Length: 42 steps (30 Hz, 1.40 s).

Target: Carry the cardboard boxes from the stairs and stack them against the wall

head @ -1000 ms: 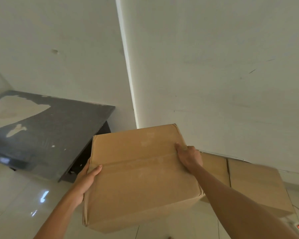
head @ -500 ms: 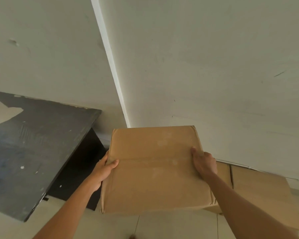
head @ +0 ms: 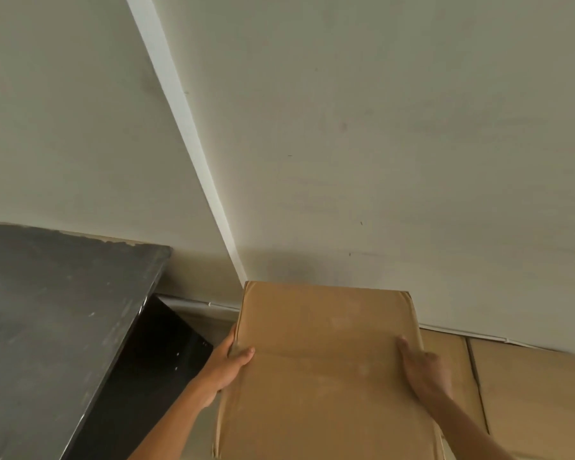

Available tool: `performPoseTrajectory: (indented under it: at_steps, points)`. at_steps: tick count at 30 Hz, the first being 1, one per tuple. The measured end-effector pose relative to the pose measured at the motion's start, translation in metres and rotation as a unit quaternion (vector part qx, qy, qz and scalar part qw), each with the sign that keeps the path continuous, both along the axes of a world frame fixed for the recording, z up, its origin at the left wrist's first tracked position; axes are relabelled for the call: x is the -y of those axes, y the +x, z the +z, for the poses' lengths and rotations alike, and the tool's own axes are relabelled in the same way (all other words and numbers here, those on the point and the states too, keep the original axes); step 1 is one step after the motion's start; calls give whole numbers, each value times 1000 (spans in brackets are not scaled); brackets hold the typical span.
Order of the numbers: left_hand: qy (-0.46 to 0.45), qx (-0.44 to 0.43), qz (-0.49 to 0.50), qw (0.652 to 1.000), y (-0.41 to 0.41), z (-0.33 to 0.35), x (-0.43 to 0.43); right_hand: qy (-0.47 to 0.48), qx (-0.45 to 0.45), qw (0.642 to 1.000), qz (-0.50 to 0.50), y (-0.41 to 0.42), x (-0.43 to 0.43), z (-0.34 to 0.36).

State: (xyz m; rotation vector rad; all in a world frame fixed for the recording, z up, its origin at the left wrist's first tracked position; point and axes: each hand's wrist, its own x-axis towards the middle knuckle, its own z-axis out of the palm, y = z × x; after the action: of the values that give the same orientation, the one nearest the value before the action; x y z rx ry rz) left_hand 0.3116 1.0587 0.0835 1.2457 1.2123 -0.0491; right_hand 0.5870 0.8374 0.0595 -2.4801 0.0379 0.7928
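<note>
Head view: cardboard box (head: 326,370) held up with its far edge near the wall (head: 379,161); contact not discernible. Grip: left hand (head: 228,366) clasps the left edge, thumb on top; right hand (head: 425,370) clasps the right edge. A dark table (head: 47,310) stands to the left across a narrow gap; floor boxes (head: 528,393) lie just to the right.

Dim, flat indoor light with a greenish cast. Beyond the fingertips (head: 401,342), the cardboard box (head: 322,327) throws a soft shadow on the wall (head: 379,161). The right hand (head: 425,370) is smeared by motion blur (fingers barely separable); the left hand (head: 228,363) is sharper.
</note>
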Motion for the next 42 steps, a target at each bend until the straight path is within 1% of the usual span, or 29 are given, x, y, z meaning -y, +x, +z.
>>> performPoseTrajectory:
  at_steps: [7,13,17,21,27,31,37,39,42]
  points:
    - [-56,-34,10,998,21,-69,-39,-52,-15,998,-24,6,-29,-66]
    - [-32,-55,13,998,37,-121,-73,-28,-23,998,-56,8,-61,-114]
    - [-15,-55,3,998,43,-140,-86,-8,-21,997,-72,10,-70,-136]
    - [-10,-62,-5,998,51,-152,-93,11,-16,996,-90,13,-75,-151]
    - [-14,-57,-1,998,53,-161,-97,11,-13,995,-101,14,-79,-162]
    - [-9,-53,18,998,52,-161,-98,7,-2,996,-89,11,-77,-162]
    - [-2,-54,42,998,45,-160,-106,45,2,997,-65,9,-82,-160]
    - [7,-55,55,997,41,-160,-109,60,-3,997,-57,6,-84,-160]
    - [15,-69,66,995,37,-164,-107,58,-46,996,-44,2,-82,-165]
